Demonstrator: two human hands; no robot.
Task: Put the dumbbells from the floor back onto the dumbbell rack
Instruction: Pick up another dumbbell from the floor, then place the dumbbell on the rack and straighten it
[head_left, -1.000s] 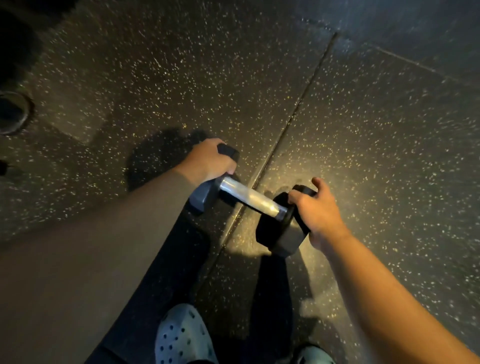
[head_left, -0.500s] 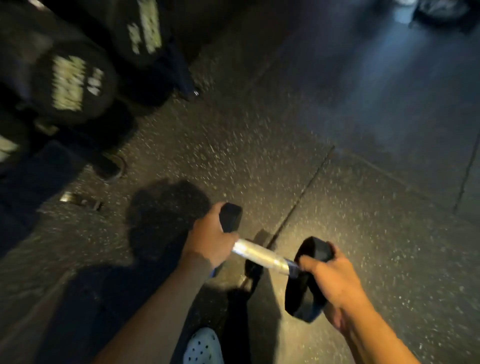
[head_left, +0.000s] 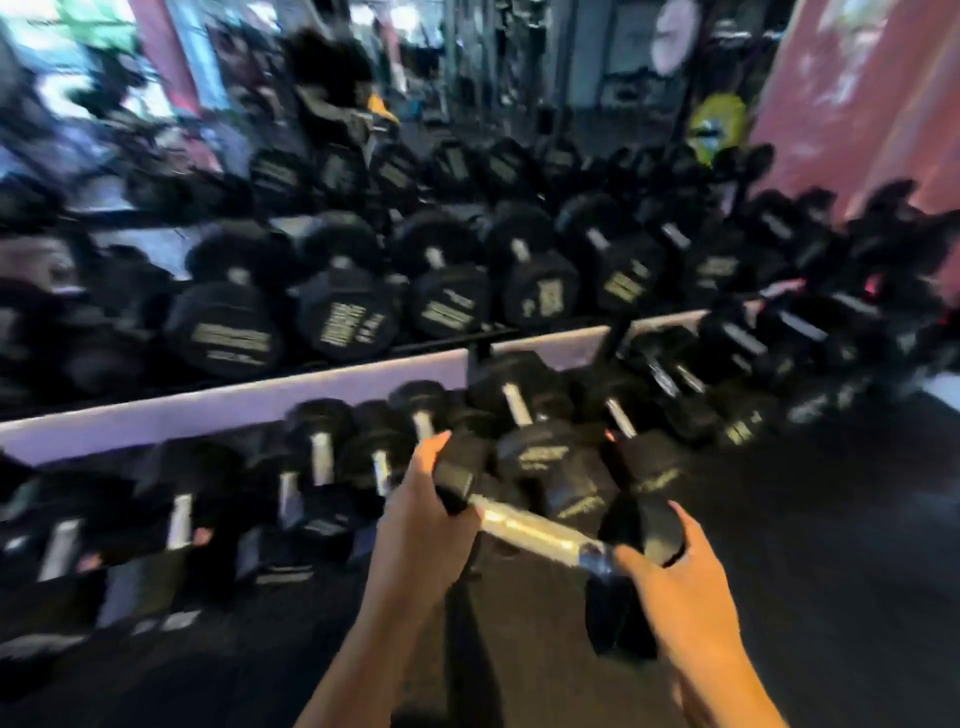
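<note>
I hold one black hex dumbbell (head_left: 535, 530) with a silver handle in both hands, in the air in front of the rack. My left hand (head_left: 421, 525) grips its left head and the near end of the handle. My right hand (head_left: 675, 587) grips its right head from the side. The dumbbell rack (head_left: 234, 402) spans the view, with a pale rail between two tiers. Its lower tier right behind my hands holds several small hex dumbbells (head_left: 524, 415); the upper tier carries larger round-headed ones (head_left: 343, 312). The picture is motion-blurred.
Dark rubber floor (head_left: 831, 545) lies below and to the right of the rack. A pink wall (head_left: 872, 93) stands at the far right. Gym equipment and mirrors blur behind the rack. A yellow-green object (head_left: 714, 124) sits near the rack's far right end.
The view has swung up from the floor to the rack. The dumbbell has risen from near the floor to the level of the rack's lower tier, both hands still on it.
</note>
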